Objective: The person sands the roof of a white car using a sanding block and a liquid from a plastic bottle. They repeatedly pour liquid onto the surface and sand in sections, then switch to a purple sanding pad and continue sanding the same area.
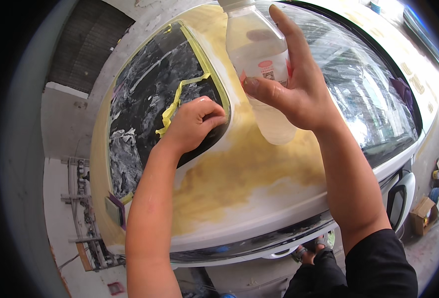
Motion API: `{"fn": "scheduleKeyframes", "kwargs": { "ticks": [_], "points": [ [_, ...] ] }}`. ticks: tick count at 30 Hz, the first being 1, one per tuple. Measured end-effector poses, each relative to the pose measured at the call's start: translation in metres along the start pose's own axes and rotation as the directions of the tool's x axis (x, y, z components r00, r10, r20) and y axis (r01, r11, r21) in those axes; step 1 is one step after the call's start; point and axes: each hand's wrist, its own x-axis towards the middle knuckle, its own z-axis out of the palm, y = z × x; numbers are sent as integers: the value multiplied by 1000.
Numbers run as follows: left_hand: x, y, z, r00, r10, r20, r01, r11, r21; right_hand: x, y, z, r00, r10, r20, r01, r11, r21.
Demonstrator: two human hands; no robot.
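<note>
My right hand (pixel 304 84) is closed around a clear plastic bottle (pixel 274 119) with a whitish lid, holding it tilted above the car roof (pixel 259 169). Cloudy liquid shows inside the bottle. My left hand (pixel 197 121) is closed, its fingertips bent down at the right edge of a dark roof panel (pixel 145 99) smeared with white residue. What those fingers pinch is hidden. Yellow masking tape (pixel 203 54) borders the panel, and a loose, crumpled tape strip (pixel 172 107) lies over the dark surface beside my left hand.
The roof has patchy yellow-brown and white areas. To the right is a shiny windshield (pixel 358 84) with a purple piece (pixel 402 89) at its edge. A side mirror (pixel 401 198) juts out near a cardboard box (pixel 422 216). A purple-edged block (pixel 116 211) rests at the roof's left.
</note>
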Motion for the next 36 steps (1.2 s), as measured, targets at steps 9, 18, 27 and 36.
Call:
{"fn": "scheduleKeyframes", "kwargs": {
  "ticks": [9, 18, 27, 36],
  "points": [
    [-2, 3, -2, 993, -112, 36, 115, 987, -112, -2, 8, 6, 998, 61, -17, -57, 986, 160],
    [2, 5, -2, 991, -132, 39, 134, 989, -63, 3, -10, 0, 998, 70, -4, -70, 991, -111],
    [7, 2, 0, 990, -134, 40, 135, 990, -48, 2, -9, -4, 992, 127, -13, -127, 990, -56],
    [5, 2, 1, 992, -124, 38, 127, 988, -85, 2, -2, 1, 998, 57, -31, -55, 997, 57]
  ]
}}
